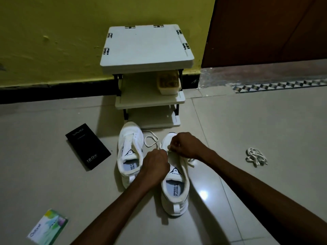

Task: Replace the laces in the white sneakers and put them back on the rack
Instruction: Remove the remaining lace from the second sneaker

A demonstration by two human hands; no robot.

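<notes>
On the floor before the rack (pixel 146 50), a left hand (pixel 155 167) and right hand (pixel 185 145) each clamp a pinching grip on the lace (pixel 150 140) above the nearer sneaker (pixel 175 191); an uneven pull could leave its ends lopsided.

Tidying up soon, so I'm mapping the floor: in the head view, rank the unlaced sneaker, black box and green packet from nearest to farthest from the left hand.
1. Unlaced sneaker, right beside the left hand.
2. Black box, farther left.
3. Green packet, bottom left, farthest.
</notes>
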